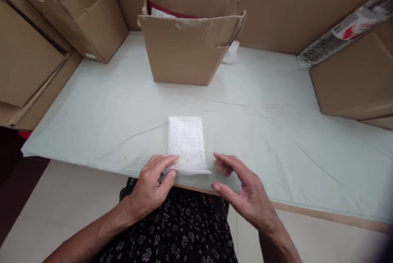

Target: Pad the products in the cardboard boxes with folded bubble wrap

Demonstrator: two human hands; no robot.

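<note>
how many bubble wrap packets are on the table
1: the bubble wrap packet lies at the table's near edge, its corner pinched by the left hand. The open box may hide more.

It looked like a small packing workspace. Cardboard cartons crowded round the paper-covered table, with an open box at its middle back.

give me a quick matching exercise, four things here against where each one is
Things:
1 bubble wrap packet
2 open box
3 left hand
4 right hand

Places:
A far middle of the table
B just off the packet's near right corner
C flat near the table's front edge
D pinching the packet's near left corner

Pairs: 1-C, 2-A, 3-D, 4-B
</note>
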